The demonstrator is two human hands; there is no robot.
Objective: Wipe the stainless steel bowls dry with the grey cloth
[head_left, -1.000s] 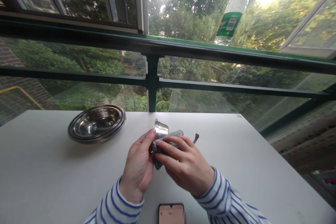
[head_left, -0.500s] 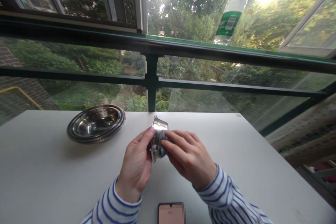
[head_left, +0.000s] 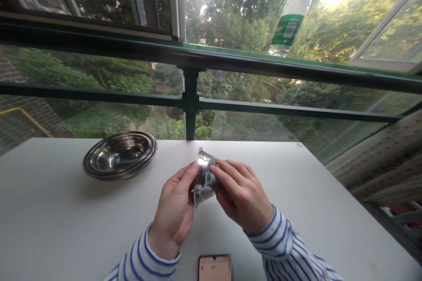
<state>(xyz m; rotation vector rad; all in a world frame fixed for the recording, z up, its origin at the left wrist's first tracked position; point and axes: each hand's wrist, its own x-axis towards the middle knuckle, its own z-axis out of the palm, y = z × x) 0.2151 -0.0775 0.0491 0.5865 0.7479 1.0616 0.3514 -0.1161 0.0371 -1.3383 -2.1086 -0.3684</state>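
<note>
Above the white table [head_left: 82,228], a small shiny metal bowl [head_left: 205,162] is tipped on its side, its rim facing left. My left hand [head_left: 176,199] grips that rim, thumb on the outside and fingers hidden behind. My right hand [head_left: 240,189] is closed with bent fingers on a dark grey wad [head_left: 210,178], pressed against the bowl's outer wall. The wad looks like a cloth or scrubbing pad; most of it is hidden by the fingers and I cannot tell which it is.
A stack of wider metal bowls [head_left: 145,164] stands at the table's back left. A phone [head_left: 214,268] lies at the near edge, partly out of frame. Behind the table runs a green railing [head_left: 237,61], with a plastic bottle [head_left: 290,22] above it by the window.
The bowl has shifted slightly right and tilted, showing more of its side. Both hands have moved a little with it, and the wad sits at a slightly different spot on the wall.
</note>
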